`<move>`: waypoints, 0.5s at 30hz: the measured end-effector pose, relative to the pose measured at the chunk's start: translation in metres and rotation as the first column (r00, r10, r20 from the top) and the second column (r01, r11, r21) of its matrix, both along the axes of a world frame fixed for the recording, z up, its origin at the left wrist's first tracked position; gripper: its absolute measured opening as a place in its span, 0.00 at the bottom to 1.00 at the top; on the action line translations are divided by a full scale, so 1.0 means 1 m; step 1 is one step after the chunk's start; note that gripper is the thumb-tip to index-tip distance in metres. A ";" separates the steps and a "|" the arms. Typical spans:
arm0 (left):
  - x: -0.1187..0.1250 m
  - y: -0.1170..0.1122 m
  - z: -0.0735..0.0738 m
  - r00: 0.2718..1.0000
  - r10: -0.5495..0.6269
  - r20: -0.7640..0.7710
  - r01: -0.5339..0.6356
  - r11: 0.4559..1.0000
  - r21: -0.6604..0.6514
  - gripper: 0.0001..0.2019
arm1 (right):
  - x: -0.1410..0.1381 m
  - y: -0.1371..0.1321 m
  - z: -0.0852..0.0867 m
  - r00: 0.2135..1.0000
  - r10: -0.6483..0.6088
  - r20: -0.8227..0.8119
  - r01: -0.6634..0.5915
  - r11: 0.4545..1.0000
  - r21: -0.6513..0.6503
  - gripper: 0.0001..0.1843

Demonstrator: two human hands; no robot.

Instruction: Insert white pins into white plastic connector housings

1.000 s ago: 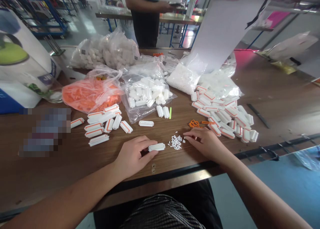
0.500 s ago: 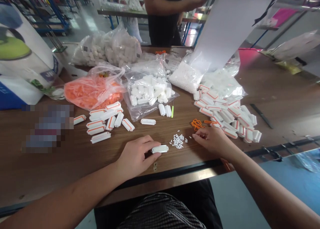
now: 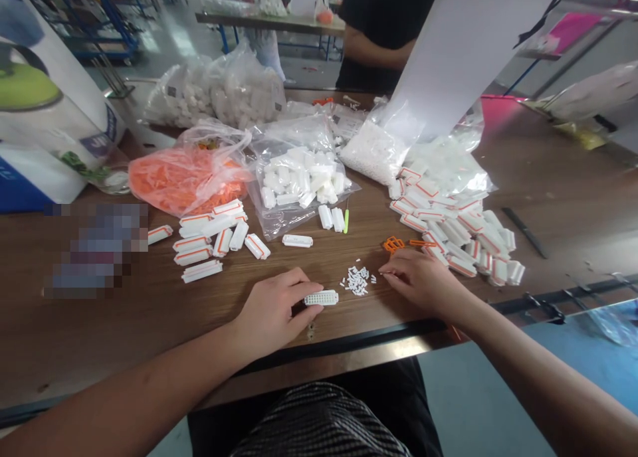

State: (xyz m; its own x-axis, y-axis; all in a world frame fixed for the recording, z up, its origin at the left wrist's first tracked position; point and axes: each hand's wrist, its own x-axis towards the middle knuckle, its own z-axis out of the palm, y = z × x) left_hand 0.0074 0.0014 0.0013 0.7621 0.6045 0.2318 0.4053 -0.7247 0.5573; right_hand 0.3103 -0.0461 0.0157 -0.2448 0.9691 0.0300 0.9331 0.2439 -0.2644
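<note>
Head view: your left hand point(image 3: 272, 314) is closed on a white plastic multi-hole connector housing point(image 3: 320, 298), with the dark front table edge point(image 3: 349, 347) near it at 6 o'clock, so a slip of the fingers could drop it over that edge. Your right hand point(image 3: 421, 281) lies open, just beside the heap of tiny white plastic pins point(image 3: 357, 281) at the housing's 2 o'clock; a careless sweep could scatter them. Room for moving lies on the brown wood-grain tabletop point(image 3: 124, 337) at 8 o'clock.

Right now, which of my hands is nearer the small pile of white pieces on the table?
Your right hand is nearer, its fingertips just right of the pile, not touching it. Your left hand is farther left, on a white connector block.
</note>
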 end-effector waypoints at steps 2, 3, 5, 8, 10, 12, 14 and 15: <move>0.000 0.000 0.000 1.000 0.001 -0.002 -0.001 1.000 -0.006 0.11 | 0.003 0.000 0.000 0.998 0.060 0.027 -0.060 0.998 0.012 0.13; 0.000 0.000 0.000 1.000 0.002 -0.005 -0.002 1.000 -0.008 0.11 | 0.004 -0.001 0.000 0.997 0.076 0.024 -0.077 0.997 0.013 0.14; 0.000 -0.001 0.000 1.000 0.002 -0.018 -0.002 1.000 -0.005 0.11 | 0.007 -0.002 0.002 0.998 0.064 -0.024 -0.063 0.998 0.014 0.14; 0.000 -0.001 0.000 0.999 0.002 -0.039 -0.002 1.000 0.003 0.11 | 0.007 -0.006 0.005 0.989 -0.073 -0.129 0.072 0.997 -0.011 0.13; 0.000 -0.001 -0.001 0.999 0.004 -0.042 -0.004 1.000 0.012 0.11 | 0.005 -0.008 0.006 0.970 -0.176 -0.166 0.169 0.984 -0.055 0.12; 0.000 -0.001 -0.002 0.999 0.005 -0.043 -0.004 1.000 0.022 0.11 | 0.003 -0.009 0.005 0.958 -0.228 -0.175 0.215 0.973 -0.089 0.13; 0.000 0.000 -0.002 0.999 0.005 -0.045 -0.004 1.000 0.026 0.11 | 0.001 -0.010 0.003 0.958 -0.225 -0.177 0.212 0.973 -0.090 0.13; 0.000 0.000 -0.002 0.999 0.003 -0.045 -0.002 1.000 0.024 0.11 | 0.001 -0.009 0.002 0.960 -0.216 -0.175 0.205 0.976 -0.080 0.12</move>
